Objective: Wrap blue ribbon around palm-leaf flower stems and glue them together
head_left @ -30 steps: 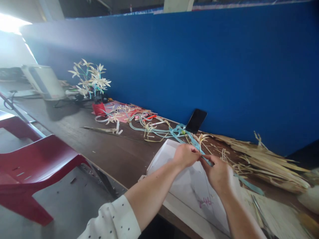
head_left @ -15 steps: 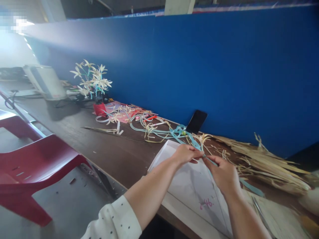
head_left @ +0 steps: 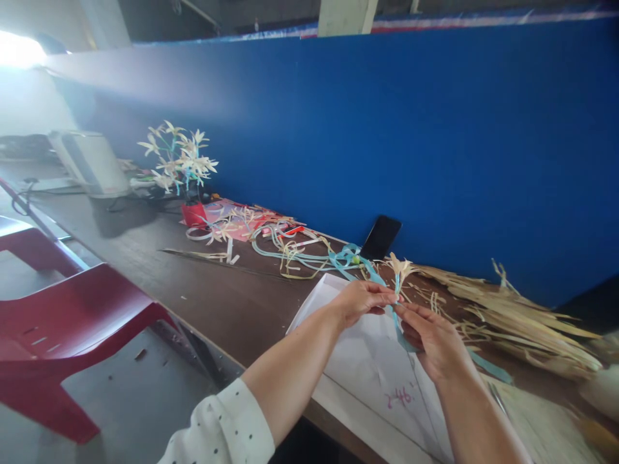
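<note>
My left hand (head_left: 365, 301) pinches the stem of a cream, dried-leaf flower (head_left: 400, 267), whose petals point up beyond the fingers. Light blue ribbon wraps the stem just below the petals. Close beside it, my right hand (head_left: 428, 335) has thumb and fingers closed on a light blue ribbon (head_left: 402, 338), which hangs down from the stem. Both hands are over a white paper sheet (head_left: 360, 361) with pink handwriting. The fingertips almost meet, so the lower stem is hidden.
A phone (head_left: 381, 237) leans on the blue partition (head_left: 435, 129). Dried leaf strips (head_left: 522, 309) lie to the right. Blue ribbon coils (head_left: 300, 254) and scraps lie left of the phone, before a red pot (head_left: 194, 214) of similar flowers. A red chair (head_left: 82, 322) stands at left.
The flower now stands more upright above my left fingers, with blue wrapping showing. My right hand has turned and lowered slightly, and the ribbon now hangs below the stem.
</note>
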A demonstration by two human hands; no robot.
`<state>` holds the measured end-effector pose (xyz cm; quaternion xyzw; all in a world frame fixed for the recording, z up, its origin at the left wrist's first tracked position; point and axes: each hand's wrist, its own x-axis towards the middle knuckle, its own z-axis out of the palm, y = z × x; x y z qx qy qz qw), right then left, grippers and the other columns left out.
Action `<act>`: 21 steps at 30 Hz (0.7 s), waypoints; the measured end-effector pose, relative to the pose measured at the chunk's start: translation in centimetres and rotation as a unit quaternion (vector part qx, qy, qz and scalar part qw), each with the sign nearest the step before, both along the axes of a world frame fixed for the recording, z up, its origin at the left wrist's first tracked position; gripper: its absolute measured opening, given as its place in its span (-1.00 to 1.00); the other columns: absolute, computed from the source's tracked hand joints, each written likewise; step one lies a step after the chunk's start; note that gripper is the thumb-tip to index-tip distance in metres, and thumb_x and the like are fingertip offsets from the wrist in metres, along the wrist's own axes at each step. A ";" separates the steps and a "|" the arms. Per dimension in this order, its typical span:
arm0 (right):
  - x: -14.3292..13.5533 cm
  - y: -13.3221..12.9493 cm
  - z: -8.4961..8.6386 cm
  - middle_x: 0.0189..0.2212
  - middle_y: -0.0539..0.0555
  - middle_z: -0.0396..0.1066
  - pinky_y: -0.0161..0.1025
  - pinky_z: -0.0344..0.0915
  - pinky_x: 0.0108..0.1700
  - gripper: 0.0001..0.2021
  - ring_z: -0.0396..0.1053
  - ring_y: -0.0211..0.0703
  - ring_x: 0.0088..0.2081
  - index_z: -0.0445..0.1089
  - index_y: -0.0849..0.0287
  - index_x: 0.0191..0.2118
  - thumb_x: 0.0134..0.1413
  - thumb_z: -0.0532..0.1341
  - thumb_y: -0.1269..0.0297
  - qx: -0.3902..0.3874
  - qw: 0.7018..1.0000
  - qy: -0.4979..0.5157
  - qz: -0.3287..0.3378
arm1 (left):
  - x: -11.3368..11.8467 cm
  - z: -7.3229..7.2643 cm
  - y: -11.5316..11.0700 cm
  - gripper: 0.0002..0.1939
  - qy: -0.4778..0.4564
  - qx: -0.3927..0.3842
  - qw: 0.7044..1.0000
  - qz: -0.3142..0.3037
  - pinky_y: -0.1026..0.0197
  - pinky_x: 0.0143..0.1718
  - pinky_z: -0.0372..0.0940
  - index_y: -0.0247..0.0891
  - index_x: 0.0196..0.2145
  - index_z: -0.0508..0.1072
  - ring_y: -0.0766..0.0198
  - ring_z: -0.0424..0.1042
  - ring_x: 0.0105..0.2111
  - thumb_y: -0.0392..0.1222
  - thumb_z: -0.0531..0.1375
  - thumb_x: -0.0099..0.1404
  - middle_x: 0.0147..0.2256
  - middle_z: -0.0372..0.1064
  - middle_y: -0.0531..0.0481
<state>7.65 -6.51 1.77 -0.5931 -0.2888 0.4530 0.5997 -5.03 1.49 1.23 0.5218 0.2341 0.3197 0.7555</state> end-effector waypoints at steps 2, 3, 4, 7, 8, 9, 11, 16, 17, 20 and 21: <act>-0.2 -0.1 0.1 -0.70 -0.08 0.23 -0.47 -0.10 -0.67 -0.60 0.03 -0.47 -0.68 0.47 0.25 -0.44 -0.55 0.48 0.19 0.012 1.000 0.012 0.012 | 0.1 0.0 0.0 -0.57 -0.008 0.003 1.000 0.012 0.25 -0.22 0.15 -0.36 -0.41 0.49 0.38 0.28 -0.36 0.00 0.38 -0.20 -0.38 0.38 -0.04; -0.2 -0.1 0.2 -0.70 -0.08 0.22 -0.48 -0.11 -0.67 -0.61 0.02 -0.48 -0.68 0.46 0.25 -0.45 -0.55 0.48 0.19 0.018 1.000 0.015 0.015 | 0.2 0.0 0.0 -0.58 -0.013 0.007 1.000 0.022 0.26 -0.24 0.14 -0.38 -0.43 0.48 0.39 0.26 -0.38 -0.01 0.38 -0.20 -0.41 0.36 -0.02; -0.3 -0.1 0.2 -0.70 -0.08 0.22 -0.48 -0.11 -0.67 -0.61 0.02 -0.48 -0.68 0.46 0.25 -0.45 -0.54 0.48 0.20 0.023 0.999 0.017 0.015 | 0.3 0.0 0.0 -0.58 -0.015 0.010 0.999 0.034 0.26 -0.26 0.13 -0.38 -0.46 0.46 0.40 0.25 -0.40 -0.02 0.38 -0.21 -0.44 0.34 0.00; -0.3 0.0 0.1 -0.67 -0.07 0.26 -0.47 -0.07 -0.65 -0.62 0.05 -0.46 -0.66 0.46 0.24 -0.45 -0.54 0.48 0.23 0.033 0.999 0.019 0.009 | 0.6 -0.2 -0.1 -0.60 -0.016 0.014 0.998 0.054 0.28 -0.29 0.10 -0.39 -0.49 0.41 0.41 0.22 -0.43 -0.03 0.38 -0.21 -0.50 0.28 0.04; -0.3 0.0 0.1 -0.68 -0.07 0.25 -0.46 -0.08 -0.65 -0.63 0.05 -0.46 -0.66 0.45 0.24 -0.45 -0.54 0.48 0.24 0.034 0.999 0.018 0.007 | 0.6 -0.2 -0.1 -0.60 -0.016 0.018 0.998 0.058 0.28 -0.29 0.11 -0.39 -0.49 0.40 0.42 0.21 -0.44 -0.03 0.38 -0.20 -0.51 0.27 0.05; -0.3 0.0 0.1 -0.69 -0.08 0.23 -0.45 -0.10 -0.66 -0.63 0.03 -0.45 -0.67 0.45 0.23 -0.45 -0.53 0.47 0.24 0.038 0.999 0.016 0.005 | 0.6 -0.2 -0.1 -0.61 -0.014 0.024 0.998 0.061 0.28 -0.29 0.11 -0.38 -0.49 0.40 0.42 0.20 -0.45 -0.03 0.37 -0.19 -0.52 0.26 0.06; -0.1 0.0 0.0 -0.73 -0.11 0.14 -0.44 -0.16 -0.66 -0.66 -0.04 -0.46 -0.68 0.44 0.23 -0.46 -0.49 0.45 0.22 0.051 0.999 0.011 0.008 | 0.6 -0.1 -0.2 -0.63 0.001 0.043 0.996 0.072 0.28 -0.30 0.11 -0.38 -0.47 0.41 0.43 0.19 -0.46 -0.04 0.35 -0.15 -0.52 0.26 0.07; 0.5 0.2 -0.7 -0.76 -0.15 0.00 -0.40 -0.25 -0.64 -0.68 -0.13 -0.45 -0.69 0.42 0.24 -0.47 -0.38 0.40 0.13 0.061 0.997 -0.040 0.019 | 0.1 0.6 -0.5 -0.68 0.096 0.110 0.983 0.109 0.29 -0.31 0.15 -0.35 -0.41 0.47 0.40 0.22 -0.44 -0.06 0.32 -0.08 -0.47 0.33 0.05; 0.6 0.3 -0.8 -0.76 -0.15 0.01 -0.39 -0.24 -0.64 -0.68 -0.11 -0.44 -0.69 0.42 0.23 -0.46 -0.36 0.39 0.12 0.055 0.996 -0.072 0.013 | 0.0 0.6 -0.5 -0.69 0.109 0.120 0.980 0.113 0.29 -0.31 0.16 -0.35 -0.41 0.47 0.40 0.23 -0.43 -0.06 0.32 -0.06 -0.47 0.34 0.04; 0.9 0.3 -1.0 -0.76 -0.12 0.08 -0.36 -0.15 -0.63 -0.67 -0.03 -0.38 -0.68 0.44 0.22 -0.42 -0.28 0.34 0.05 0.026 0.980 -0.199 -0.003 | 0.1 0.5 -0.5 -0.73 0.135 0.130 0.975 0.122 0.28 -0.31 0.19 -0.34 -0.39 0.48 0.39 0.25 -0.46 -0.10 0.30 -0.03 -0.48 0.34 0.04; 0.9 0.3 -0.9 -0.75 -0.11 0.12 -0.34 -0.11 -0.62 -0.66 0.00 -0.35 -0.68 0.45 0.22 -0.41 -0.26 0.32 0.03 0.016 0.971 -0.240 -0.008 | 0.2 0.4 -0.4 -0.74 0.136 0.125 0.975 0.124 0.28 -0.32 0.20 -0.34 -0.38 0.48 0.40 0.26 -0.47 -0.12 0.30 -0.02 -0.49 0.34 0.04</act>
